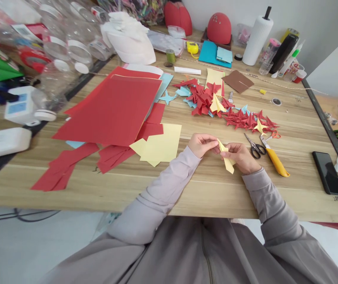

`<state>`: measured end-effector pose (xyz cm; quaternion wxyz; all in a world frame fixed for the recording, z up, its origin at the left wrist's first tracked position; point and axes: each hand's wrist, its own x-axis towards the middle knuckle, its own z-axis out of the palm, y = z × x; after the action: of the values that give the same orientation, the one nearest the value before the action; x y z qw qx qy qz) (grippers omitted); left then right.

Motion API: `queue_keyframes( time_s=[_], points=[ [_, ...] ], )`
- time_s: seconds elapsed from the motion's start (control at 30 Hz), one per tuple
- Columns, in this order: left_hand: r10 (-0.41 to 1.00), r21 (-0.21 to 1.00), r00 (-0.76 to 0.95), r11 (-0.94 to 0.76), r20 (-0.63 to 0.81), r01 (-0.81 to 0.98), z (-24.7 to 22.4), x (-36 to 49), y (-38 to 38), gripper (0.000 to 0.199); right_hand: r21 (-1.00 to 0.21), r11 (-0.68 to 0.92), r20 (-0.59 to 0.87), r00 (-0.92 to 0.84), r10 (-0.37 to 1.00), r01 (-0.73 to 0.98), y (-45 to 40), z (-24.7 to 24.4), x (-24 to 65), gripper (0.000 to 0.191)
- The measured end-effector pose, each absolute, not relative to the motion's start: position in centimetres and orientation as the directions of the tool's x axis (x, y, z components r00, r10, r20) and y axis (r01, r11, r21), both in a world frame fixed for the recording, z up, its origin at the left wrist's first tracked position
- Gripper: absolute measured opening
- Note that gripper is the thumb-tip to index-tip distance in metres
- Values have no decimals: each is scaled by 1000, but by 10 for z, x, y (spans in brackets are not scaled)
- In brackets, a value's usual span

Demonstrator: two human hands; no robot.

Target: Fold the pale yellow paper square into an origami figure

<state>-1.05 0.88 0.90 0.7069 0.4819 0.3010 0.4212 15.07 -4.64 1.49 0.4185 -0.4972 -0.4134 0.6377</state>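
A folded piece of pale yellow paper (227, 163) is held between my two hands above the front middle of the table. My left hand (202, 145) pinches its upper tip with thumb and fingers. On the other side, my right hand (242, 157) grips its middle between thumb and fingers. Yellow sheets (164, 144) lie to the left of my left hand. Beyond my hands are a heap of red folded paper pieces (200, 98) and a row of red folded stars (243, 119), with a few yellow and blue ones among them.
Black scissors (257, 150) and a yellow-handled cutter (277, 162) lie right of my right hand, with a phone (329, 172) farther right. Large red sheets (112, 106) and red strips (65, 167) cover the left. Plastic bottles (78, 47), a white bottle (258, 39) and a tape measure (192, 47) stand or lie farther back.
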Motion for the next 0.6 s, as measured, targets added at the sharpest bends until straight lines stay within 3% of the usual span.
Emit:
queue_keyframes(
  time_s=[0.43,0.6],
  points=[
    [893,900,444,251,-73,-357,10,-6,6,39,-953,-273,-257,-124,958,-134,-46,12,150,28],
    [907,951,417,181,-62,-252,12,-4,4,38,-956,-265,-249,-129,960,-126,-46,11,151,26]
  ],
)
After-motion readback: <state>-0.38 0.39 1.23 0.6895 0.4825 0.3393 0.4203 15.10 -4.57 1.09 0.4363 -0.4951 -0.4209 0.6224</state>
